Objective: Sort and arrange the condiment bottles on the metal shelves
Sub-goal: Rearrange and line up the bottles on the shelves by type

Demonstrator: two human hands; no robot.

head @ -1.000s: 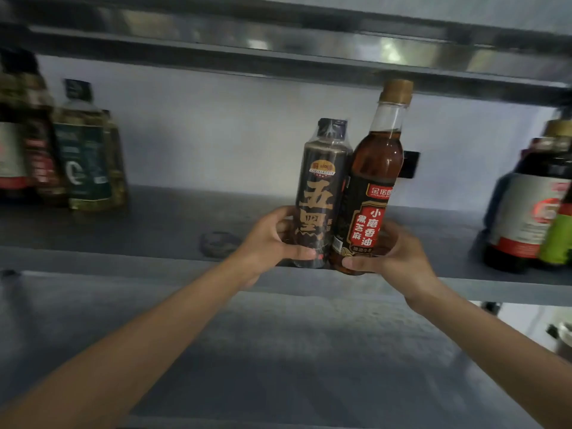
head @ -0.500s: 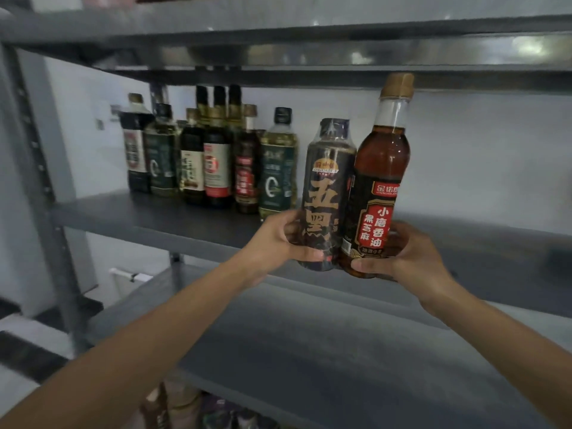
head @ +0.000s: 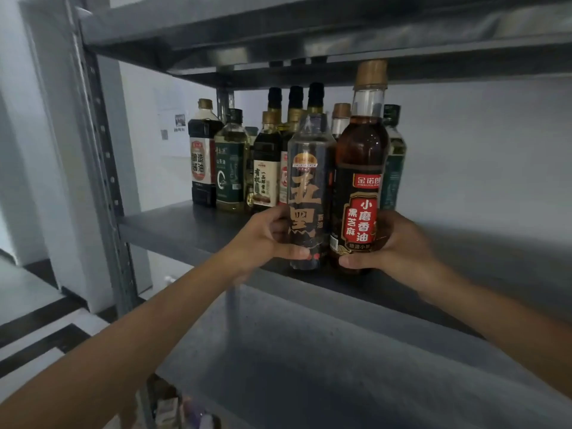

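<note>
Shelf post: a grey perforated metal upright (head: 102, 168) stands at the far left and carries the shelves.
Middle shelf: a grey metal shelf (head: 173, 227) runs from the post toward the right; its right part is bare.
Stored bottles: a cluster of condiment bottles (head: 244, 156) stands upright at the back left of the middle shelf, close together, in at least two rows.
Soy sauce bottle: the leftmost of the cluster (head: 202, 156), dark with a white and red label, upright.
Green-label bottle: just to its right (head: 230, 168), pale oil inside, dark cap, upright.
Left hand: the left hand (head: 263, 239) is closed in a grip round the lower part of the black-label bottle, thumb across the front.
Black-label bottle: the black-label bottle (head: 308, 193) is held upright in front of the cluster, its base at the front edge of the middle shelf; whether it rests on the shelf I cannot tell.
Sesame oil bottle: the sesame oil bottle (head: 360, 168), brown liquid, tan cap, red label, is upright and touching the black-label bottle on its right.
Right hand: the right hand (head: 399, 246) is closed in a grip round the bottom of the sesame oil bottle, thumb in front.
Top shelf: a metal shelf (head: 309, 32) runs overhead; the tan cap reaches up close to its front edge.
Lower shelf: a grey shelf (head: 309, 366) lies below the arms.
</note>
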